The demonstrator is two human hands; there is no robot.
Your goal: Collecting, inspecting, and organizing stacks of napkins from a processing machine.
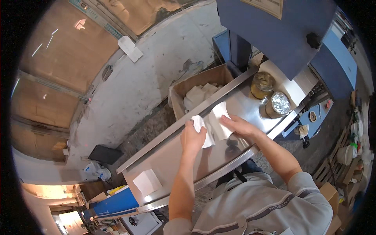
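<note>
My left hand [192, 138] is closed around a crumpled white paper piece [199, 123] over the metal worktop. To its right, my right hand [239, 125] grips another white paper piece [217, 116] between thumb and fingers, with most of the sheet spread out to the left of the hand. Both pieces are held close together above the steel surface [172, 156]. A third white paper piece [147, 182] lies flat near the worktop's left end. Whether the pieces are single sheets or folded bags, I cannot tell.
Beyond the raised far rail stands a cardboard box [178, 98] with white paper inside. A yellowish round container [262, 85] and a foil-topped one [277, 105] sit right of my hands. A blue machine [274, 35] rises at the worktop's right end.
</note>
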